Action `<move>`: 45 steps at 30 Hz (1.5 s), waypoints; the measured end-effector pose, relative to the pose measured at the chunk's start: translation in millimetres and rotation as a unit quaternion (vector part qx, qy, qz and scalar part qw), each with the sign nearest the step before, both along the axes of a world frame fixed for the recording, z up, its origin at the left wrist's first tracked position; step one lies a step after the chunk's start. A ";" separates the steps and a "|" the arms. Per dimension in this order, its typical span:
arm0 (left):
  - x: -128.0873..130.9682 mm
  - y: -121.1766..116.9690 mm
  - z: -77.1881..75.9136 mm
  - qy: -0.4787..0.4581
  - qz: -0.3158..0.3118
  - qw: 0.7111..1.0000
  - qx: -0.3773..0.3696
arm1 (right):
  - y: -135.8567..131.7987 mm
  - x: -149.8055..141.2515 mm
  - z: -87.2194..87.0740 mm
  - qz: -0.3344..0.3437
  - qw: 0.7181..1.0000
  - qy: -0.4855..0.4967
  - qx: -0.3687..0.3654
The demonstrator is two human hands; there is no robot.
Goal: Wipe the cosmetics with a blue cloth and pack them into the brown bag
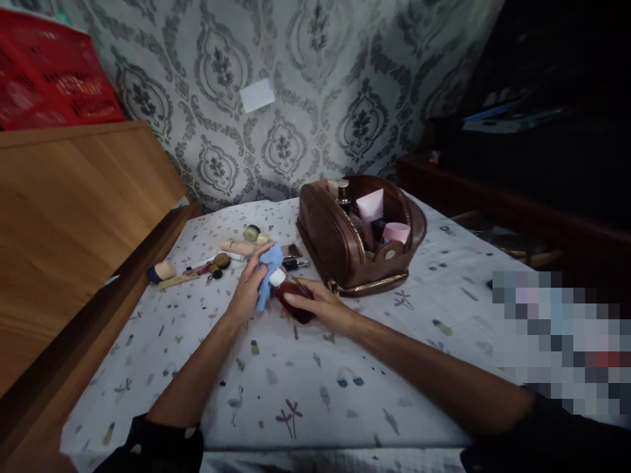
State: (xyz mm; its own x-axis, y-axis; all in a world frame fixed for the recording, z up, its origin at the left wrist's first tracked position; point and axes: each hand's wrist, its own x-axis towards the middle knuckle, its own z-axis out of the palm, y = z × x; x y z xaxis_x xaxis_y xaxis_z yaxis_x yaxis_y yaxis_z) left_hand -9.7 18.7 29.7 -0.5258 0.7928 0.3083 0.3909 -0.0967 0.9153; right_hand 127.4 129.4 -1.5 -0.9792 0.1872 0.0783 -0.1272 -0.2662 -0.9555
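Note:
My right hand (323,303) is wrapped round a dark red bottle (294,303) with a white cap (277,276), tilted toward the left. In my left hand (248,289) is a light blue cloth (269,266), its folds lying against the capped end of the bottle. Behind and to the right stands an open brown cosmetic bag (335,240), with a pink tube (371,206), a pink round container (396,232) and a silver-topped bottle (344,192) inside. Part of the red bottle is hidden by my fingers.
Left of my hands lie a makeup brush (162,270), a peach tube (237,246), a green-lidded jar (251,232) and several small cosmetics on the patterned cloth cover (296,407). A wooden panel (73,217) borders the left side; a patterned wall (217,98) rises behind.

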 end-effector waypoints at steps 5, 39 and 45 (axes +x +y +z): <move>7.2 -5.3 5.7 -0.003 -0.055 0.998 -0.007 | 2.4 4.8 2.5 0.073 0.989 -0.061 -0.112; 24.9 1.4 -15.1 0.391 0.064 0.918 0.017 | -2.6 -6.1 -5.2 -0.082 0.970 0.016 -0.230; 27.6 -1.1 -9.5 0.482 -0.026 0.872 0.088 | 4.8 -8.2 -4.1 -0.108 0.944 0.001 -0.311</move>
State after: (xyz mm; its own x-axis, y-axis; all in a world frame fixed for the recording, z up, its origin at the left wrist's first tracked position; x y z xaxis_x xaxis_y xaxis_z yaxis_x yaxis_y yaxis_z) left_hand 17.9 17.5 20.2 0.0788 0.7032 0.7066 0.9608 -0.2425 0.1343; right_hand 119.2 134.2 -5.6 -0.9129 0.3928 -0.1113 -0.2444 -0.7440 -0.6218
